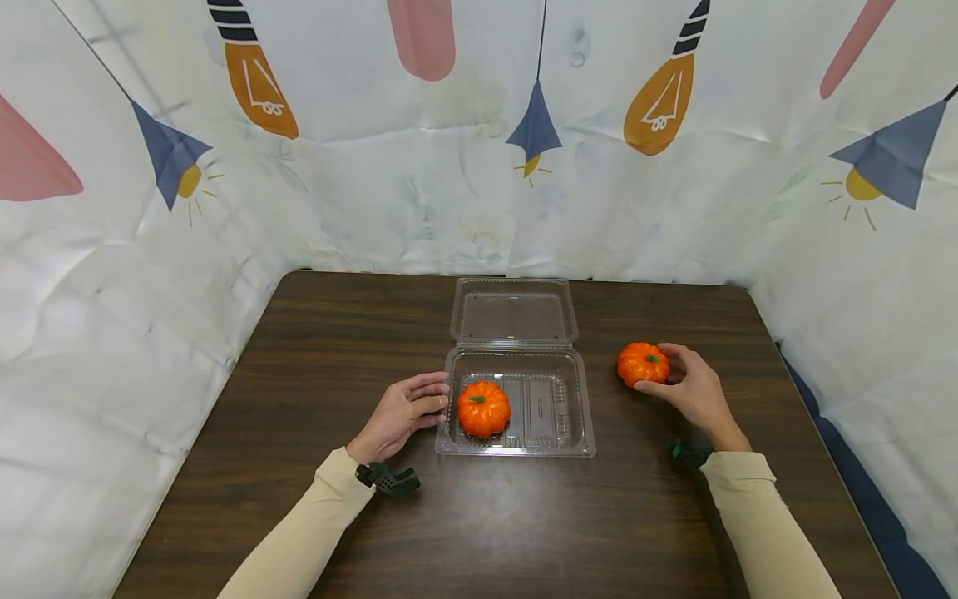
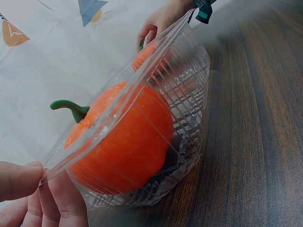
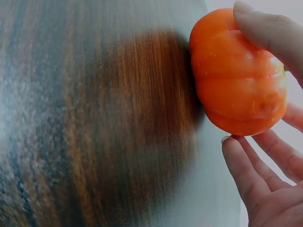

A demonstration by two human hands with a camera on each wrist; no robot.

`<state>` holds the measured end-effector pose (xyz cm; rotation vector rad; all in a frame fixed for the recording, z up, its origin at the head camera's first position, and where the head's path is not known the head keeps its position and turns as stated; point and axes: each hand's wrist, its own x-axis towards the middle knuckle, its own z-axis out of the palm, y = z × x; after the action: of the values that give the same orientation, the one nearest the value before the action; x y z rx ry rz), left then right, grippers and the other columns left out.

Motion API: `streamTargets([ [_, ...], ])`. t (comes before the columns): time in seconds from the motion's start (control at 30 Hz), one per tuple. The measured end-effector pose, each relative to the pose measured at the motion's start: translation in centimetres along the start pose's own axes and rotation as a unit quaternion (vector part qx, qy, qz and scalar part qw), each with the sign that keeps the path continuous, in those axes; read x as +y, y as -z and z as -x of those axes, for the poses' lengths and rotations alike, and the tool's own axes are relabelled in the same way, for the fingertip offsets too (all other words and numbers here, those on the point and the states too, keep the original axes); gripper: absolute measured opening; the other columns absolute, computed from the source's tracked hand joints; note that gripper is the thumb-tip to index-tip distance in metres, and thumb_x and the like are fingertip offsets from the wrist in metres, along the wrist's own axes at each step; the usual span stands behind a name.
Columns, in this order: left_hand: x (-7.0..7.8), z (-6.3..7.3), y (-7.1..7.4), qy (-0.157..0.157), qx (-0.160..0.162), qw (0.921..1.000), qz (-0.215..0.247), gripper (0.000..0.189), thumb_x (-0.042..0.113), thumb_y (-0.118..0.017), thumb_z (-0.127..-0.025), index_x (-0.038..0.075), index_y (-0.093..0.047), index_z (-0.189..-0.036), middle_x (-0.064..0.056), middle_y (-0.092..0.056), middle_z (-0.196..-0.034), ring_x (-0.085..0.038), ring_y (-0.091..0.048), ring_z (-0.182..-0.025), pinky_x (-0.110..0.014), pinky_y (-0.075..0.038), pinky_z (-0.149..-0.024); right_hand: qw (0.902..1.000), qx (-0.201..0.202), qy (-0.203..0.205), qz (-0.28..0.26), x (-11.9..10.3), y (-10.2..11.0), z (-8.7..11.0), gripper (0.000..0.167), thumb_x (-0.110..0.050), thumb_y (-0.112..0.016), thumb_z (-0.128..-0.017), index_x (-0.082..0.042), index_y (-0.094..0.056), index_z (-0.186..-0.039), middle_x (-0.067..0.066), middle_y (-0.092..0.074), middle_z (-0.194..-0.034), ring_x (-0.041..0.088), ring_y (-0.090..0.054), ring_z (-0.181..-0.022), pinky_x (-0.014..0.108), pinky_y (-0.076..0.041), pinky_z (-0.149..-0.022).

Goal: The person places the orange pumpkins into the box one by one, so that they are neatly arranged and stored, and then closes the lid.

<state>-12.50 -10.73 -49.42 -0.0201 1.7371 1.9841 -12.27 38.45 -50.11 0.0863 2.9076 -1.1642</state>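
My left hand (image 1: 400,414) pinches the left rim of a clear plastic clamshell container (image 1: 554,448) between thumb and fingers, as the left wrist view shows. Inside the container's left part sits an orange toy pumpkin (image 1: 484,409) with a green stem (image 2: 71,109). To the right of the container, my right hand (image 1: 696,391) holds a second orange toy pumpkin (image 1: 640,364). In the right wrist view the thumb lies on one side of this pumpkin (image 3: 236,80) and the fingers on the other. Whether it touches the table cannot be told.
The container's lid (image 1: 515,312) lies folded back behind its base. Everything stands on a dark wood-grain table (image 1: 479,532). A white printed cloth (image 1: 419,200) rises behind the table and along both sides. Each wrist wears a dark strap (image 1: 387,480).
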Motion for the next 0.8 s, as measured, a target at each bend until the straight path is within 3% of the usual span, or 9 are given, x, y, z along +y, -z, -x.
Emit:
streamTargets([
  [0.8, -0.3, -0.1, 0.2, -0.007, -0.008, 0.9999, -0.001, 0.058, 0.005, -0.065, -0.099, -0.002, -0.043, -0.152, 0.001, -0.064, -0.118, -0.008, -0.069, -0.094, -0.025, -0.064, -0.084, 0.9995, 0.016, 0.025, 0.007, -1.3, 0.5, 0.4, 0.085, -0.045, -0.085, -0.084, -0.004, -0.048, -0.15, 0.026, -0.053, -0.145, 0.046, -0.06, -0.123, 0.066, -0.05, -0.102],
])
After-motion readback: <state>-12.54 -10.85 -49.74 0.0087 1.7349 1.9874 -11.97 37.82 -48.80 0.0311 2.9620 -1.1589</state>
